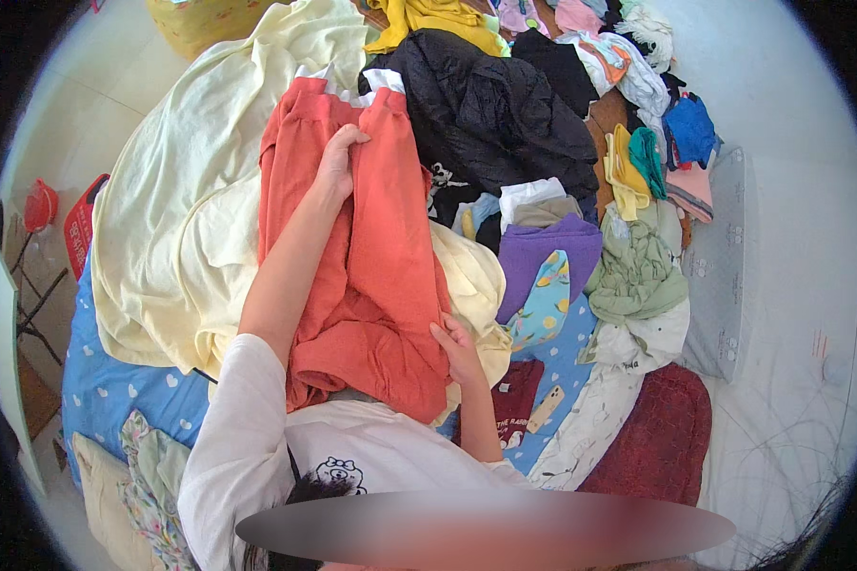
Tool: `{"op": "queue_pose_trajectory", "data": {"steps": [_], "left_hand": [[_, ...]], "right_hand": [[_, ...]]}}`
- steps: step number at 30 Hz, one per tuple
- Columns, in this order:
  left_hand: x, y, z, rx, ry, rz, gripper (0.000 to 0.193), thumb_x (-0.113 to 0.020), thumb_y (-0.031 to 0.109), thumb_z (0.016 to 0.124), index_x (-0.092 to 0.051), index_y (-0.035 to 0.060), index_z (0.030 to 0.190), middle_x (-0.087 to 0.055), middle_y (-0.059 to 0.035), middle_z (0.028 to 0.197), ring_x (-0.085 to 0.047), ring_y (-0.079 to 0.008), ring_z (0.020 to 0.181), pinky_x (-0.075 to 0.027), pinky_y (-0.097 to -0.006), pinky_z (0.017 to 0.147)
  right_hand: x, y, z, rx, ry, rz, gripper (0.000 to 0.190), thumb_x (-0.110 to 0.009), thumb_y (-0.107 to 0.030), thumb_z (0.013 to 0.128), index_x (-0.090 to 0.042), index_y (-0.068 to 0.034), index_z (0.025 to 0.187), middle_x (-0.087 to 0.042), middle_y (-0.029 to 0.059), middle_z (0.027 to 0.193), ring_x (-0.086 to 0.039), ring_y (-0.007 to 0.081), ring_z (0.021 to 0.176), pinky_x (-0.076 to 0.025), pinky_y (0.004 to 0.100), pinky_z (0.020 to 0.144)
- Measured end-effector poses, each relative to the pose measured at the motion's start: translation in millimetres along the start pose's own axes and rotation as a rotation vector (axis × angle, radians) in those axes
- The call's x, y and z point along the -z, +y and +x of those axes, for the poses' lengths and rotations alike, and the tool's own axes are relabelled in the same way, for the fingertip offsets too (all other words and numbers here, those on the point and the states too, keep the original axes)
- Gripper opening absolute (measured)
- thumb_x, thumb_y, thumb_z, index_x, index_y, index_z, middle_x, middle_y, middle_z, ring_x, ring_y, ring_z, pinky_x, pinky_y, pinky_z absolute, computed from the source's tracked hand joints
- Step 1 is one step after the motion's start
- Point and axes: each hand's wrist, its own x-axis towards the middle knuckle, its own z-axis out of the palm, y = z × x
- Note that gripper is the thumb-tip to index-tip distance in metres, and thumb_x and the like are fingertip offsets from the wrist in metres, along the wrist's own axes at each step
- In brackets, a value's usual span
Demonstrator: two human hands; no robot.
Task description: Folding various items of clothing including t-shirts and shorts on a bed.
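A pair of coral-red sweatpants (393, 221) with ribbed cuffs lies lengthwise before me, cuffs at the far end. White cloth shows just beyond the cuffs. My left hand (339, 160) rests between the two legs near the cuffs, fingers curled against the fabric; whether it grips is unclear. At the near right edge, my right hand (460, 350) pinches the sweatpants' side. Under them spreads a large cream blanket (178, 207). The waist end lies bunched close against my white T-shirt (357, 435).
Right of the blanket are a black garment (485, 107), folded purple cloth (543, 257), a sage-green garment (635, 264) and a phone (546, 408) on a blue heart-print sheet (139, 400). A maroon cushion (650, 435) lies near right; a clear plastic case (718, 271) stands beyond the clothes.
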Motion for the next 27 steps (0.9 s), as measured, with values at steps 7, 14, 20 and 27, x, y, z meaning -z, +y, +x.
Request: {"op": "queue_pose_trajectory", "data": {"steps": [7, 14, 20, 27], "left_hand": [[20, -11, 15, -0.23, 0.339, 0.304, 0.024, -0.053, 0.002, 0.075, -0.061, 0.0046, 0.098, -0.064, -0.0084, 0.104, -0.061, -0.0176, 0.097, -0.05, -0.0335, 0.09], [-14, 6, 6, 0.164, 0.193, 0.207, 0.027, -0.067, 0.018, 0.08, -0.064, 0.0017, 0.102, -0.065, -0.0105, 0.106, -0.062, -0.024, 0.098, -0.051, -0.0357, 0.088], [6, 3, 30, 0.156, 0.119, 0.399, 0.026, -0.064, 0.021, 0.088, -0.064, 0.0063, 0.11, -0.065, -0.0072, 0.112, -0.062, -0.0204, 0.102, -0.05, -0.0329, 0.091], [-26, 15, 21, 0.071, 0.028, 0.23, 0.025, -0.061, 0.019, 0.091, -0.06, 0.0071, 0.113, -0.065, -0.0056, 0.109, -0.064, -0.0178, 0.096, -0.053, -0.0344, 0.086]], "right_hand": [[6, 13, 2, -0.01, 0.091, -0.098, 0.043, -0.055, -0.017, 0.096, -0.046, 0.002, 0.132, -0.056, 0.0077, 0.125, -0.051, 0.0125, 0.115, -0.039, 0.0272, 0.099], [-11, -17, -11, 0.07, 0.047, -0.256, 0.034, -0.062, -0.01, 0.091, -0.052, 0.003, 0.12, -0.061, 0.0081, 0.116, -0.059, 0.0135, 0.102, -0.047, 0.0266, 0.09], [-5, -3, -21, 0.066, 0.053, -0.155, 0.048, -0.07, -0.001, 0.082, -0.048, 0.002, 0.125, -0.061, 0.0105, 0.117, -0.059, 0.0154, 0.107, -0.047, 0.0292, 0.094], [10, 3, -34, 0.116, 0.033, -0.236, 0.045, -0.066, 0.002, 0.084, -0.048, 0.003, 0.125, -0.063, 0.0103, 0.115, -0.061, 0.0152, 0.103, -0.048, 0.0277, 0.092]]}}
